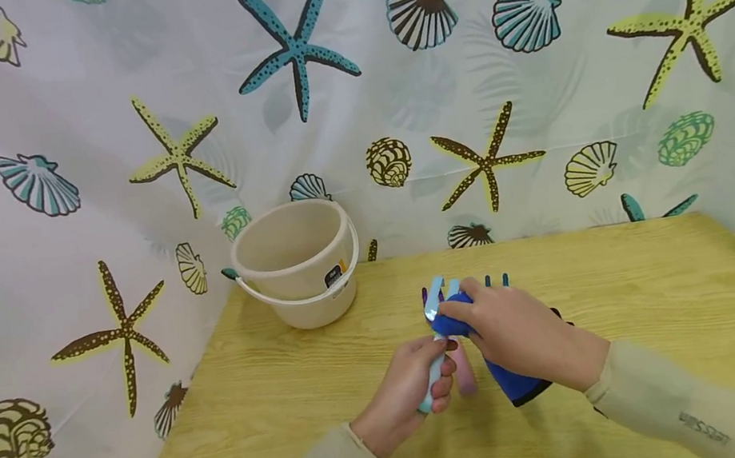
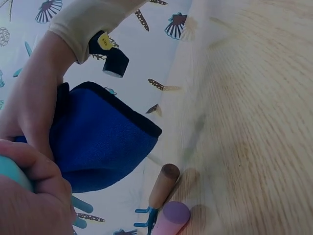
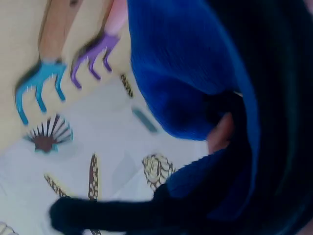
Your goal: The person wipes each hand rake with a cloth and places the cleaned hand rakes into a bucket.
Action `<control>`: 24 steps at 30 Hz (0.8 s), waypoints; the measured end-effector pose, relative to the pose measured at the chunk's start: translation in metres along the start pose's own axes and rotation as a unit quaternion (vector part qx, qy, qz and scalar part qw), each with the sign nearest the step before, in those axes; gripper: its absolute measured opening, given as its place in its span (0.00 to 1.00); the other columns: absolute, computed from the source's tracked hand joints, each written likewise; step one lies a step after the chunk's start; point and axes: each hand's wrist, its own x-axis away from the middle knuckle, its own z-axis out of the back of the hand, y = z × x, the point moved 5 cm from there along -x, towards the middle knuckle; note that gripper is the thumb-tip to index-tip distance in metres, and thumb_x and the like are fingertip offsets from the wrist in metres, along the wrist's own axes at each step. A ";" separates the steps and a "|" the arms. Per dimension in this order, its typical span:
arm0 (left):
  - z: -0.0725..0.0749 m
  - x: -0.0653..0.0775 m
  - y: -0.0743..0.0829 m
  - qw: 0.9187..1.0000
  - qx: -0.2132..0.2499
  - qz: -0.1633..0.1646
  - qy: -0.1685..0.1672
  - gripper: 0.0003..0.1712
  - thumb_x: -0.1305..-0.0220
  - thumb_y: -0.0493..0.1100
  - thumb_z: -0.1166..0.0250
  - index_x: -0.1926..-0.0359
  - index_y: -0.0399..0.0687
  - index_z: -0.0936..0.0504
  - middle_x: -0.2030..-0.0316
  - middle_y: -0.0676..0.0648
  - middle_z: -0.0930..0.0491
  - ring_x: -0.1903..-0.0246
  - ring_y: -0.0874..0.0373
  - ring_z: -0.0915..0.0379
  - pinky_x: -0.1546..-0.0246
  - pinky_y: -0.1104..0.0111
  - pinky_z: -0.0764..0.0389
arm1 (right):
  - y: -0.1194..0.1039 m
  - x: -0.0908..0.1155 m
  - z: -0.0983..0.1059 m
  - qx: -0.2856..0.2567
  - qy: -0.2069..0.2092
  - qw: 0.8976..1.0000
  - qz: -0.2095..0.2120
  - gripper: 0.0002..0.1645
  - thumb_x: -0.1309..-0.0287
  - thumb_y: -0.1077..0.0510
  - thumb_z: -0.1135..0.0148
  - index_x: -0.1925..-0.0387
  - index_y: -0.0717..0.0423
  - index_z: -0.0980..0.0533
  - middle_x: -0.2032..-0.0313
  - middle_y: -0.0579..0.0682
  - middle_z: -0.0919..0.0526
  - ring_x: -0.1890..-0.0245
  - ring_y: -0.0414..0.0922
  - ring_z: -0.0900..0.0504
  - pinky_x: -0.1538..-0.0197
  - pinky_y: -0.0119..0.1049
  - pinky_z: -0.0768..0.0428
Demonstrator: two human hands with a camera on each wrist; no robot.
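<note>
My left hand (image 1: 405, 389) grips the pale blue handle (image 1: 433, 388) of a small garden rake, held above the wooden table. Its light blue tines (image 1: 434, 297) point away toward the back wall. In my right hand (image 1: 518, 321) is a blue cloth (image 1: 513, 383) with black edging, bunched by the fingers around the base of the tines. The cloth's loose end hangs below that hand. In the left wrist view the cloth (image 2: 105, 142) droops beside the left hand (image 2: 34, 196), and the tines are mostly hidden behind the fingers.
On the table lie a purple rake with a pink handle (image 1: 462, 367) and a teal rake (image 3: 41, 85) with a wooden handle (image 3: 58, 29). A beige bucket (image 1: 302, 297) with a white bail stands at the back left. A shell-and-starfish curtain (image 1: 349, 118) surrounds the table (image 1: 680, 306).
</note>
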 end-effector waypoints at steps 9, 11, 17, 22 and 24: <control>-0.004 0.001 -0.007 1.000 -0.016 0.023 -0.003 0.13 0.23 0.45 0.50 0.53 0.41 0.24 0.77 0.53 0.32 0.86 0.66 0.45 0.88 0.76 0.39 | 0.034 -0.010 -0.006 0.007 -0.006 0.998 -0.062 0.24 0.46 0.66 0.32 0.46 0.52 0.19 0.58 0.59 0.21 0.78 0.46 0.23 0.78 0.38 0.21; -0.004 0.001 -0.007 1.000 -0.018 0.023 -0.004 0.13 0.23 0.45 0.50 0.53 0.41 0.24 0.77 0.53 0.32 0.85 0.66 0.45 0.88 0.76 0.39 | 0.031 -0.007 -0.005 0.002 -0.011 0.998 -0.062 0.25 0.46 0.65 0.30 0.44 0.51 0.19 0.56 0.61 0.19 0.74 0.48 0.19 0.76 0.39 0.19; -0.004 0.002 -0.003 1.000 -0.023 0.015 0.001 0.15 0.21 0.47 0.52 0.52 0.41 0.25 0.76 0.53 0.32 0.86 0.65 0.46 0.88 0.76 0.39 | 0.000 -0.003 0.003 0.033 -0.009 0.999 -0.007 0.25 0.46 0.61 0.27 0.45 0.48 0.19 0.57 0.61 0.18 0.76 0.47 0.18 0.77 0.39 0.18; -0.006 0.003 -0.002 0.999 -0.034 0.015 0.014 0.14 0.21 0.46 0.51 0.52 0.41 0.25 0.77 0.53 0.33 0.86 0.65 0.46 0.89 0.75 0.39 | -0.002 -0.009 0.004 0.050 0.006 0.999 0.007 0.25 0.47 0.61 0.25 0.46 0.47 0.18 0.60 0.60 0.18 0.79 0.46 0.20 0.80 0.36 0.20; -0.007 0.005 -0.002 0.999 -0.041 0.016 0.018 0.14 0.22 0.46 0.50 0.51 0.40 0.25 0.77 0.53 0.33 0.86 0.65 0.46 0.89 0.75 0.40 | 0.005 -0.014 0.001 0.054 0.004 0.999 -0.001 0.24 0.47 0.62 0.26 0.47 0.49 0.18 0.60 0.61 0.18 0.82 0.45 0.23 0.82 0.34 0.22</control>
